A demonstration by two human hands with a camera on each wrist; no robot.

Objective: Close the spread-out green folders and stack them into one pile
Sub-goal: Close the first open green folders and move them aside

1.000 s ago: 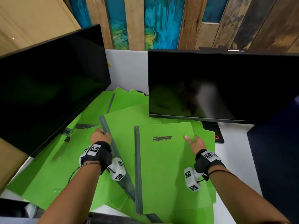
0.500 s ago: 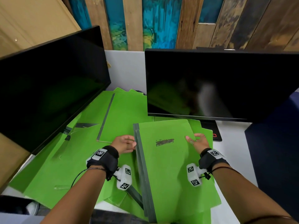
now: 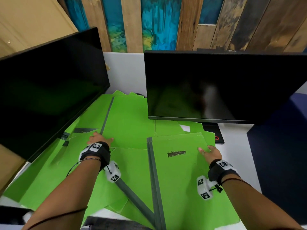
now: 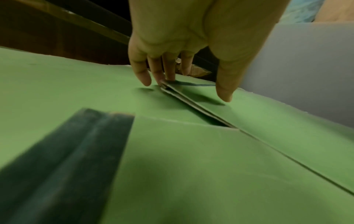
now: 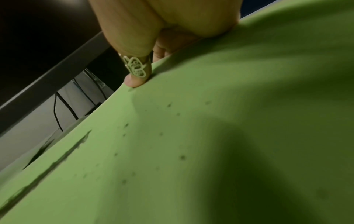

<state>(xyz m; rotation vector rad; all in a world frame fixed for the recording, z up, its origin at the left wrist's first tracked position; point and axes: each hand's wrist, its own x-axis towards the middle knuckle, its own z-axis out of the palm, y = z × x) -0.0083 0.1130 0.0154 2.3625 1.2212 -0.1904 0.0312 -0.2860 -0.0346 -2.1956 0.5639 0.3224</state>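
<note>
Showing a desk strewn with green folders, head view. Closed folder with a dark scribble on its cover lying at 5 o'clock, grey spine along its left edge, resting on other green sheets. Right hand at 3 o'clock, gripping that folder's far right corner: ringed thumb pressed on top of the cover, fingers curled under the edge, as seen from the right wrist. Left hand at 9 o'clock, set down on the near corner of an open folder that reaches toward 12 o'clock; fingers extended and spread, tips touching a thin layered cover edge, thumb apart from them, nothing clasped. Second grey spine running diagonally from below the left wrist toward 6 o'clock. More open green folders fanned out toward 8 o'clock, partly beneath the left monitor. Right monitor standing at 1 o'clock, screen dark, green sheets extending under its lower edge.
</note>
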